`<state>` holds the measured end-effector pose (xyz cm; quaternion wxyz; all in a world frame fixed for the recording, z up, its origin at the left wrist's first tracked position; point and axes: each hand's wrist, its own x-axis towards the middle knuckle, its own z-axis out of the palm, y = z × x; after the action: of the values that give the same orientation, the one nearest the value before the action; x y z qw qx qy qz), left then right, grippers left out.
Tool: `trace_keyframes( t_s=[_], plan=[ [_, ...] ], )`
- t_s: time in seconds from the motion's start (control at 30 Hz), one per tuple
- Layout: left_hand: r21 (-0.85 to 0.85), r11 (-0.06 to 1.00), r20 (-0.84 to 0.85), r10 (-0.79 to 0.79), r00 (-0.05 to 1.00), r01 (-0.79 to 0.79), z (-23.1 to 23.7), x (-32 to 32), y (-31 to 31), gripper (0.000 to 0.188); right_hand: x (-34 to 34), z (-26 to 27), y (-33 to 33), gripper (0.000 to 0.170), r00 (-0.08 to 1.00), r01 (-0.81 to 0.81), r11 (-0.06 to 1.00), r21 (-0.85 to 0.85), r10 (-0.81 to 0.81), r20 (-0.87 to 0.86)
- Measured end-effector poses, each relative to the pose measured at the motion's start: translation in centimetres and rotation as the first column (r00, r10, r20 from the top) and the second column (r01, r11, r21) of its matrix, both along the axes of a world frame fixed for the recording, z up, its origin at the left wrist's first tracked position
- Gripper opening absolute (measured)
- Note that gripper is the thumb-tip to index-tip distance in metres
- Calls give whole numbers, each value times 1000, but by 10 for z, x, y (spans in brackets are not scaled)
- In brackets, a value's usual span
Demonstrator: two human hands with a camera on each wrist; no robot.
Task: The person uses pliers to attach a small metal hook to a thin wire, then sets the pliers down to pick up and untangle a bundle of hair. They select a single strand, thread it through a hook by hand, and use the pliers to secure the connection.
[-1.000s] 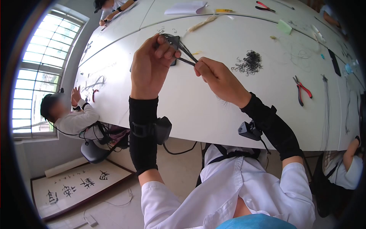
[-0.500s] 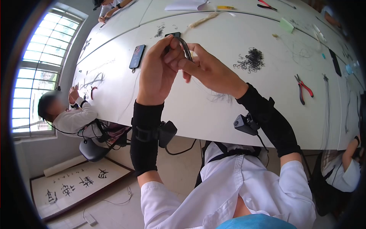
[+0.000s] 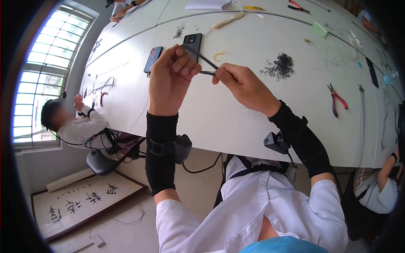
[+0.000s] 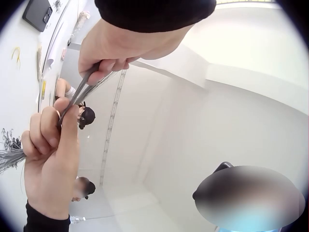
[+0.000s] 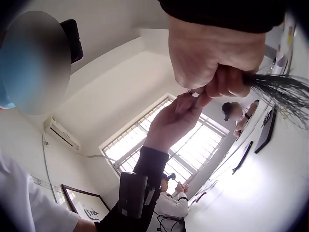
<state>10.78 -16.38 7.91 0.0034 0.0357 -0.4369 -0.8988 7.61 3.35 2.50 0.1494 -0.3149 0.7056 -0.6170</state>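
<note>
Across the flat white counter [image 3: 198, 122] lay a heap of small black curled pieces [image 3: 282, 66] and red-and-black metal pliers [image 3: 333, 95]. Above it, the left hand [image 3: 171, 78] and right hand [image 3: 244, 86] gripped a thin bundle of dark strands [image 5: 274, 87] between them, its loose ends fanning beyond the right hand.

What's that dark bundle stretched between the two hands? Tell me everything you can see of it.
The bundle is many thin strands, dark grey to black and wiry-looking; the exact material can't be told. Between the hands it parts into narrow lengths, fairly straight and slanting. The left grip and the right grip each hold it, and beyond the right grip its loose ends fan out like a brush. It is held up above the white table.
</note>
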Motion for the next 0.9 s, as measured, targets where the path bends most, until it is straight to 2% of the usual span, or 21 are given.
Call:
trace_keyframes(
  t_s=[0.1,0.2,0.3,0.33,0.4,0.43,0.5,0.6,0.7,0.8,0.9],
  plan=[
    [28,999,27,-20,999,19,-5,3,1,26,-4,-5,5,32,1000,-23,998,62,24,-13],
    [21,1000,51,3,999,-4,-13,5,3,28,-3,-18,3,34,997,-60,997,47,57,58],
    [-3,1000,56,-8,998,8,-31,7,-2,28,-5,-21,5,35,988,-132,974,186,114,105],
    [-9,1000,72,-11,997,12,-36,9,-2,28,-10,-27,6,35,995,-104,964,246,104,16],
    [-13,1000,109,0,994,2,-44,16,-1,29,-28,-48,7,37,981,-38,935,352,101,-163],
    [-36,999,118,14,993,-9,-45,20,-1,29,-41,-48,7,34,976,42,919,392,47,-213],
    [-85,996,133,40,990,-29,-48,26,-2,31,-79,-76,4,29,906,245,896,372,-74,-417],
    [-100,995,161,34,986,-18,-52,33,-5,32,-109,-94,-20,20,835,380,850,364,-146,-531],
    [-137,990,190,40,981,-14,-56,37,-5,32,-122,-120,-47,19,651,630,695,346,-230,-723],
    [-148,988,199,59,978,-29,-61,38,-8,32,-135,-125,-54,21,743,552,725,412,-203,-638],
    [-158,986,194,88,977,-57,-68,36,-16,33,-135,-116,-48,21,862,445,795,412,-256,-437]
  ],
)
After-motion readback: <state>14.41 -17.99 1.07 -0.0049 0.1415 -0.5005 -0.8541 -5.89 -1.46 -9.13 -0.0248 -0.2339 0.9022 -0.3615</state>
